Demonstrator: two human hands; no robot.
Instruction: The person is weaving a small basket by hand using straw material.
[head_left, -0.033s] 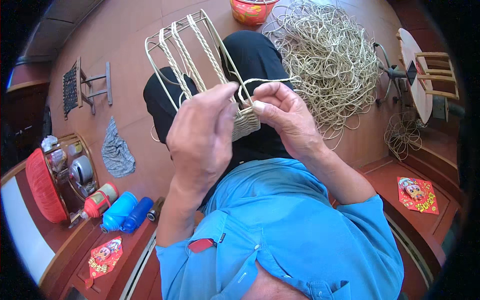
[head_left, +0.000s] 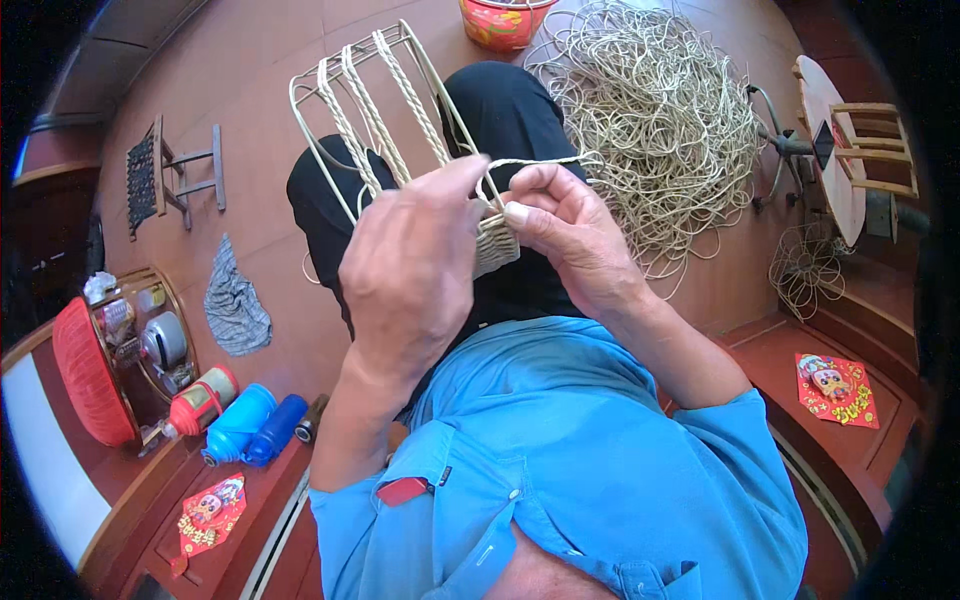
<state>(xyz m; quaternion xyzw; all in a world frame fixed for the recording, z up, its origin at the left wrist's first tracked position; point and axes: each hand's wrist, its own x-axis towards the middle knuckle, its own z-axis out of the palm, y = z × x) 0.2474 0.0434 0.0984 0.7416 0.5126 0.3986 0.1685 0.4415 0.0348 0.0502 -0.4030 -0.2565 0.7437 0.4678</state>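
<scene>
A partly woven basket [head_left: 496, 248] rests across my dark-trousered lap, its wire frame [head_left: 431, 75] standing open toward the far side. Twisted cord strands run along the frame, and tight weaving covers the near end. My right hand [head_left: 580, 235] pinches the weaving's edge by a frame wire between thumb and fingers. Over that same end, my left hand [head_left: 410, 265] is closed, slightly blurred, its fingertips beside a loop of pale cord; what they grip is hidden. From this loop the cord [head_left: 540, 160] stretches rightward, above my right fingers, toward a big tangled cord pile [head_left: 660, 130].
A red bucket [head_left: 505, 25] stands beyond my knees. To the left lie a small stool [head_left: 187, 172], a grey cloth [head_left: 235, 300], flasks [head_left: 240, 420] and a red basket cover [head_left: 88, 370]. At right are a round wooden seat [head_left: 830, 150] and a loose wire coil [head_left: 805, 270].
My left hand has shifted slightly right and up, closer to the cord loop. My right hand and the basket hold still.
</scene>
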